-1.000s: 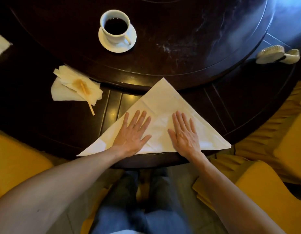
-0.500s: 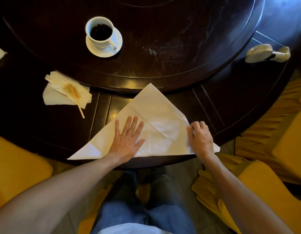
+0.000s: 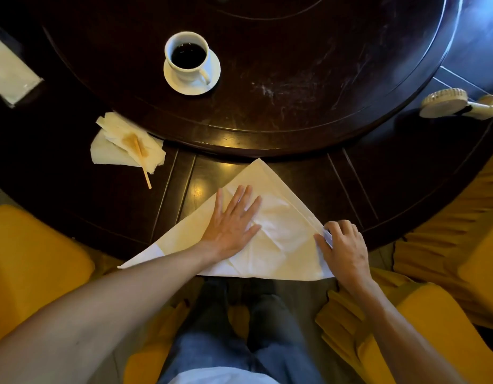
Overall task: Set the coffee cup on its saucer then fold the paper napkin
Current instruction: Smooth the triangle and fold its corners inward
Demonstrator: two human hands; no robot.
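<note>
A white cup (image 3: 187,55) of black coffee sits on its saucer (image 3: 212,79). The left hand (image 3: 231,220) presses flat, fingers spread, on the triangular napkin (image 3: 284,239). The right hand (image 3: 345,245) pinches its right corner.

We see the left hand (image 3: 231,220) flat on the triangular napkin (image 3: 284,242). The right hand (image 3: 343,249) pinches its right corner. The cup (image 3: 187,55) sits on its saucer (image 3: 212,76).

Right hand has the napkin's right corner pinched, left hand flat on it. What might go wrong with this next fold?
1. The napkin overhangs the table edge near the person; pulling the corner may drag it off.
2. The left hand pins only the middle, so the fold by the right hand may come out skewed.
3. Thin paper might tear at the pinch.
</note>
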